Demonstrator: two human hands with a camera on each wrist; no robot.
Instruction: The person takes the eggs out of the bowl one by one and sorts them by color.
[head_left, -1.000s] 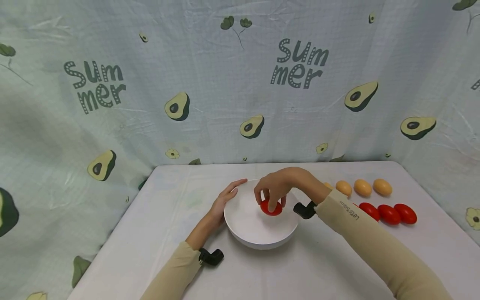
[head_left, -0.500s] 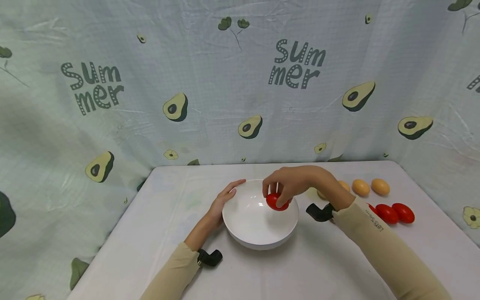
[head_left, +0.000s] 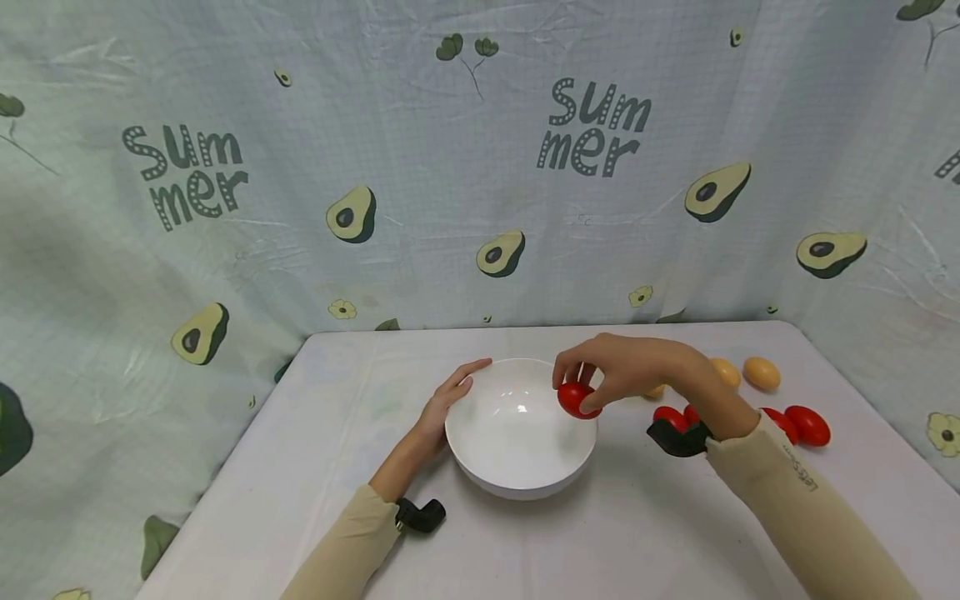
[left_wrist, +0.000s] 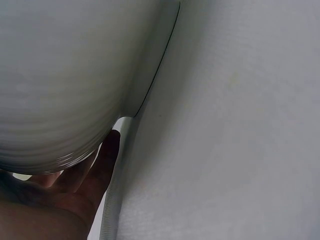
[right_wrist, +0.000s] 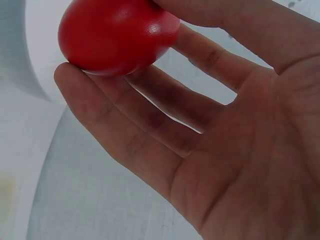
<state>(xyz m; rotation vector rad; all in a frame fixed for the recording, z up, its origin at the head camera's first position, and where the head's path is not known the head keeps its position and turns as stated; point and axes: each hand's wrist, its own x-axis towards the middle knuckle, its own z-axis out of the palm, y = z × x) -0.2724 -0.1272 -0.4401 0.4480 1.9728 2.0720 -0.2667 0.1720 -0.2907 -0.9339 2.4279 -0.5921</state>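
Note:
A white bowl (head_left: 517, 454) stands mid-table. My left hand (head_left: 448, 397) rests with straight fingers against its left outer wall; the left wrist view shows the fingers (left_wrist: 102, 162) pressed to the bowl's side (left_wrist: 65, 75). My right hand (head_left: 583, 385) pinches a red egg-shaped piece (head_left: 576, 399) between thumb and fingertips, held in the air just above the bowl's right rim. In the right wrist view the red egg (right_wrist: 117, 35) sits at the fingertips (right_wrist: 75, 80) with the palm open behind it. Nothing shows inside the bowl.
On the table to the right lie red eggs (head_left: 808, 425) and tan eggs (head_left: 761, 372) in two rows, partly hidden by my right wrist. An avocado-print cloth (head_left: 480, 167) hangs behind and at both sides. The table's right edge (head_left: 885, 417) is close to the eggs.
My right hand has lifted the red egg from the bowl's middle and carried it right, to above the right rim. The left hand and bowl have stayed put.

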